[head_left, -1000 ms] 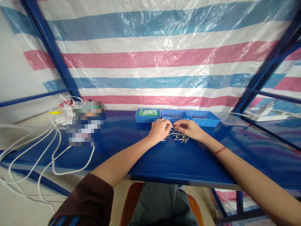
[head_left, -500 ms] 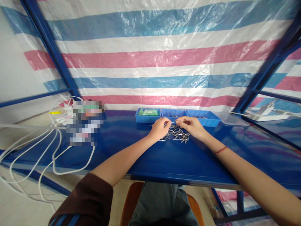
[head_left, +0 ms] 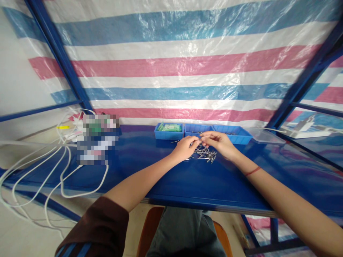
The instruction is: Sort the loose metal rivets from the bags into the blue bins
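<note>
A heap of small metal pins (head_left: pixel 205 153) lies on the blue table (head_left: pixel 187 178) in front of three blue bins. My left hand (head_left: pixel 185 147) hovers at the heap's left edge, fingers pinched on a thin metal pin. My right hand (head_left: pixel 218 142) is just above the heap's far side, thumb and fingers pinched together on another small pin, its fingertips almost meeting those of the left hand.
Three blue bins stand at the back: the left bin (head_left: pixel 168 131) holds green parts, the middle bin (head_left: pixel 197 129) and right bin (head_left: pixel 232 134) hold metal parts. A clear tray (head_left: pixel 265 135) sits to their right. White cables (head_left: pixel 61 167) trail off the table's left side.
Both hands have lifted slightly off the heap and drawn together, fingertips now meeting above its far edge. The heap itself lies where it was.
</note>
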`<state>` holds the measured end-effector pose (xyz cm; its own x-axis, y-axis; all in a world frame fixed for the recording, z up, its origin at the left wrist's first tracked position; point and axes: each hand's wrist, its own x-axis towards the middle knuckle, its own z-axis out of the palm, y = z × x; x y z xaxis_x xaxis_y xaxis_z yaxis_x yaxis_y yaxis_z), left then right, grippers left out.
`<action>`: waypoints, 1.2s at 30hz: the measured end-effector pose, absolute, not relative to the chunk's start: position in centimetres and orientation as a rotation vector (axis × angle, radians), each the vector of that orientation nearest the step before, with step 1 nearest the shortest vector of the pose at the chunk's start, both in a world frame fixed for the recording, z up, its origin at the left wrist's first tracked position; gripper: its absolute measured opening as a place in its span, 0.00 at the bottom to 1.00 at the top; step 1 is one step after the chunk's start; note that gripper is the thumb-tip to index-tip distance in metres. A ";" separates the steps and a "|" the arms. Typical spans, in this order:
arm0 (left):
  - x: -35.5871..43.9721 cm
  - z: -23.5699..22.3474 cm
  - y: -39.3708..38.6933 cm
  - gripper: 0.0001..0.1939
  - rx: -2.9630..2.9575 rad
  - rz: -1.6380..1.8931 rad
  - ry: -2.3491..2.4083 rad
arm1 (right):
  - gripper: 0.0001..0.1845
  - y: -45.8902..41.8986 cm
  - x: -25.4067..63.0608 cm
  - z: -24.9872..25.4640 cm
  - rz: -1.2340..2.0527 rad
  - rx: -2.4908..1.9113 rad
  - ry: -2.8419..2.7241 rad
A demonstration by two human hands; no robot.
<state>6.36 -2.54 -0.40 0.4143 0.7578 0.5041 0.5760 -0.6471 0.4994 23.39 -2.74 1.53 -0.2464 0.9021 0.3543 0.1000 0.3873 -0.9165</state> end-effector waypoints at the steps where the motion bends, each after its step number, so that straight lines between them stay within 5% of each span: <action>1: 6.3 -0.4 -2.5 0.12 2.426 1.056 1.152 | 0.18 -2.7 23.4 1.5 1.015 -0.885 -1.649; 22: 6.0 -0.1 -2.8 0.10 2.406 1.266 1.359 | 0.18 -2.1 23.5 0.5 0.433 -1.009 -1.926; 36: 5.8 -0.3 -3.8 0.23 2.738 0.612 1.270 | 0.25 0.5 27.4 0.4 0.738 -1.251 -1.061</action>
<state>5.76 -3.77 -0.34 0.5814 0.7449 0.3274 0.7202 -0.6583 0.2190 27.35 0.50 0.39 0.3672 0.9025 0.2251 0.1031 0.2011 -0.9741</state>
